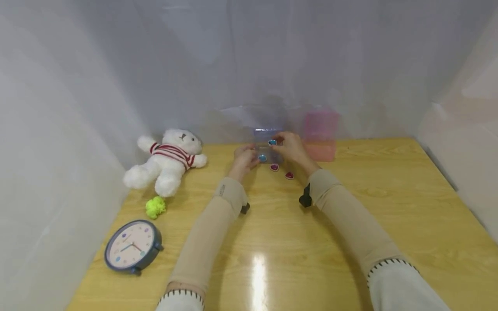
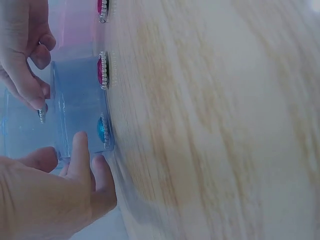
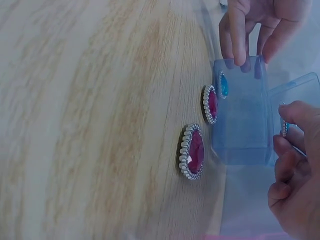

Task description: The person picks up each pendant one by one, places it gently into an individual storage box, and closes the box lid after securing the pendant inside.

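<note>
A see-through blue box (image 3: pixel 242 122) stands with its lid (image 2: pixel 27 130) raised at the back. My left hand (image 1: pixel 244 160) holds the box's left end, thumb and fingers at its wall. My right hand (image 1: pixel 292 149) pinches a blue gem with a silvery beaded rim (image 1: pixel 272 142) above the box, near the lid. Another blue gem (image 3: pixel 223 85) shows through the clear wall, low inside the box near its left end. In front of the box on the table lie two dark red gems with beaded rims, one nearer the box (image 3: pixel 210 104) and one farther right (image 3: pixel 192 152).
A see-through pink box (image 1: pixel 320 149) with a raised lid stands to the right of the blue one. On the left of the wooden table (image 1: pixel 389 207) are a white teddy bear (image 1: pixel 171 157), a yellow-green fuzzy ball (image 1: pixel 155 207) and a blue-rimmed clock (image 1: pixel 132 246). Pale sheeting hangs behind.
</note>
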`<state>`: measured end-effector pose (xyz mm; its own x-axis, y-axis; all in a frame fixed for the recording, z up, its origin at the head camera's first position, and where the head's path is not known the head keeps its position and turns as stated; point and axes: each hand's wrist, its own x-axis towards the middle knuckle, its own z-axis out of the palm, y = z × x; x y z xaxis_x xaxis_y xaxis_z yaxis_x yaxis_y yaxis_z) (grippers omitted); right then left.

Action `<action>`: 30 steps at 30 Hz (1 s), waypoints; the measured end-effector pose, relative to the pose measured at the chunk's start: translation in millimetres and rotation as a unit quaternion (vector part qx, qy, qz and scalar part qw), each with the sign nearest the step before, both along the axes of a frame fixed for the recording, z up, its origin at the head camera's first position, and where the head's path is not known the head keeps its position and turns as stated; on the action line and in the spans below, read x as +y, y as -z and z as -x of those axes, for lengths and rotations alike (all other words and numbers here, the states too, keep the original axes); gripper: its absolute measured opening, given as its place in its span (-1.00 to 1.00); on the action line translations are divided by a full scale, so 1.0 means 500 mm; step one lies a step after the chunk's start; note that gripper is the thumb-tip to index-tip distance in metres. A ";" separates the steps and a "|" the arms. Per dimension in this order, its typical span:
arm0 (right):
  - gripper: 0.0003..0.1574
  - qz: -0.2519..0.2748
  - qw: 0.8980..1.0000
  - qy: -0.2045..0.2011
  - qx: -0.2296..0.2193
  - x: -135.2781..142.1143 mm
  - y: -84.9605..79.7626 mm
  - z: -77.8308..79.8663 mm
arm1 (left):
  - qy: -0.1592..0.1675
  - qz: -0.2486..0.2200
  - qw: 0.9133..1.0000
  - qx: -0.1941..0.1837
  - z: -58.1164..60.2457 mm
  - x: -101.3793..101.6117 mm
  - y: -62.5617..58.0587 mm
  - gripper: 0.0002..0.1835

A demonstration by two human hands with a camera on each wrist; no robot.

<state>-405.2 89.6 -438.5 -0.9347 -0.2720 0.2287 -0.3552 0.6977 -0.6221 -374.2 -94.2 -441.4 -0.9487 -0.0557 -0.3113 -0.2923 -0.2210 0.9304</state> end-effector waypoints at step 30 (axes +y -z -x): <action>-0.71 0.050 0.996 0.004 0.071 0.036 -0.018 -0.028 | -0.034 0.014 0.999 0.008 -0.005 0.017 0.004 -0.40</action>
